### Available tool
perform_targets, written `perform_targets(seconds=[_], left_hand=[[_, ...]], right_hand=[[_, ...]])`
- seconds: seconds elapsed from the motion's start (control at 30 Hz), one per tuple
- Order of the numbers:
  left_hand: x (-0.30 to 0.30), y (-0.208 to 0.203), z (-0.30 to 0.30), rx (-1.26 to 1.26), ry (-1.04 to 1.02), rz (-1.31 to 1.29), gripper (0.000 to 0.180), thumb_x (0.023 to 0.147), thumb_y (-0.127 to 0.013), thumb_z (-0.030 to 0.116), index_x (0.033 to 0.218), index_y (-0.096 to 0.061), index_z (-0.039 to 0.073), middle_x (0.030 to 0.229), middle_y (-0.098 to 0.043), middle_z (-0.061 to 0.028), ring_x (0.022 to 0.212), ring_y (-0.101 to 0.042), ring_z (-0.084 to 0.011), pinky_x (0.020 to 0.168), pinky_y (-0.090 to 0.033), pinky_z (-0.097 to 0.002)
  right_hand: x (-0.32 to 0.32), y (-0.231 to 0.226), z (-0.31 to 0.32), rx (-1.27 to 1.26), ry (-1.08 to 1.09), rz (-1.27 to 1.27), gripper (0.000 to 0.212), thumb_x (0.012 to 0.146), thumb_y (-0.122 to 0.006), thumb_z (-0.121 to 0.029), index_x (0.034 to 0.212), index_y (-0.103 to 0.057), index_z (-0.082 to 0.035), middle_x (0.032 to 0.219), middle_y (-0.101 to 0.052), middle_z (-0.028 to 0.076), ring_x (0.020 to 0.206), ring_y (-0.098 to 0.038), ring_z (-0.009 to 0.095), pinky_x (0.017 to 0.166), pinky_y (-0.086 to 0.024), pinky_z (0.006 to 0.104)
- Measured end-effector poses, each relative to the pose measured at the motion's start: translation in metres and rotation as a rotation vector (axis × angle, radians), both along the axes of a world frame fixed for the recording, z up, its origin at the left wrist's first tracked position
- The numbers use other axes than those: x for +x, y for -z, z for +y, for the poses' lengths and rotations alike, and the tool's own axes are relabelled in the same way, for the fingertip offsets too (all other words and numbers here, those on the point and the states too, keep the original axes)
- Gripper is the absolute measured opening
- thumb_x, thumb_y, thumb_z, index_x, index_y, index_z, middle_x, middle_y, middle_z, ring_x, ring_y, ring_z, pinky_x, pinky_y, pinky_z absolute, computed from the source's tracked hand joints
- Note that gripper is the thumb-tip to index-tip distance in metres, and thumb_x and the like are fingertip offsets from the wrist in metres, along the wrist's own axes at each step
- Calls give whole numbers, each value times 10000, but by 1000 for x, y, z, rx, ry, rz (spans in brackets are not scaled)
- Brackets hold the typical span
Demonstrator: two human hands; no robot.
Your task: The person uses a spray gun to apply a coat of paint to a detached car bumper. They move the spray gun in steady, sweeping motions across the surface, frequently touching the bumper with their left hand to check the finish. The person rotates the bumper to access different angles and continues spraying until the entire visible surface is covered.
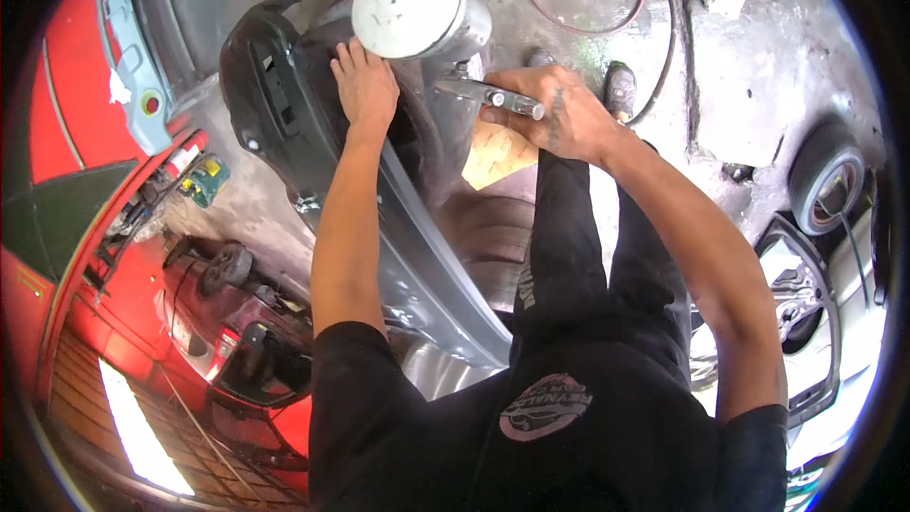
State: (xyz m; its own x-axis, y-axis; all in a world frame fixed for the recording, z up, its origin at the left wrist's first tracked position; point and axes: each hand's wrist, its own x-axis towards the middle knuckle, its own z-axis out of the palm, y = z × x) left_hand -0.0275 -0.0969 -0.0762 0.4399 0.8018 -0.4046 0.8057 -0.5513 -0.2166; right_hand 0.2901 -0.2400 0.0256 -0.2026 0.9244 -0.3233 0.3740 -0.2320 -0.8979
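Note:
My right hand [557, 112] is wrapped round the metal handle of a spray gun [464, 88]. The gun's large cup [409, 5], with a pale round lid, stands up in front of my hands. My left hand [367, 90] has its fingers stretched out, just beside the cup. It lies over the far part of a dark grey car bumper [408, 213]. Whether its fingertips touch the cup or the bumper I cannot tell. The bumper runs from far left toward my body and has light, glossy patches near its close end.
Behind the gun lies a yellowish sheet [498, 154]. A hose [668, 38] loops on the floor at the far right. To the right are a wheel [827, 175] and a car door frame [823, 322]. A damaged red car [204, 313] and a green-yellow box [207, 180] are on the left.

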Motion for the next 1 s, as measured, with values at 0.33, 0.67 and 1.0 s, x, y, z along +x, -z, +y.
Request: perform_targets(seconds=[0.33, 0.67, 1.0], left_hand=[[40, -22, -34, -126, -100, 132, 607, 1022, -632, 349, 1423, -575, -103, 1549, -486, -358, 1522, -345, -540, 1267, -230, -656], [2, 6, -3, 5, -71, -17, 768, 1065, -574, 431, 1601, -379, -83, 1691, -338, -291, 1588, -282, -466, 1284, -230, -634], [6, -24, -106, 159, -220, -73, 829, 1061, -594, 450, 1596, -341, -131, 1696, -301, -331, 1584, -262, -501, 1305, -218, -587]], right_hand=[[-11, 1, 25, 14, -15, 20, 424, 957, -763, -333, 1262, -750, -39, 1048, -776, 229, 961, -742, 420, 891, -582, 486], [2, 0, 17, 29, -67, -7, 451, 965, -749, -356, 1297, -741, -51, 1141, -775, 210, 1007, -749, 406, 919, -601, 481], [12, -9, 2, -31, -127, 26, 396, 945, -778, -319, 1273, -751, -98, 1109, -788, 165, 995, -750, 386, 910, -600, 461]])
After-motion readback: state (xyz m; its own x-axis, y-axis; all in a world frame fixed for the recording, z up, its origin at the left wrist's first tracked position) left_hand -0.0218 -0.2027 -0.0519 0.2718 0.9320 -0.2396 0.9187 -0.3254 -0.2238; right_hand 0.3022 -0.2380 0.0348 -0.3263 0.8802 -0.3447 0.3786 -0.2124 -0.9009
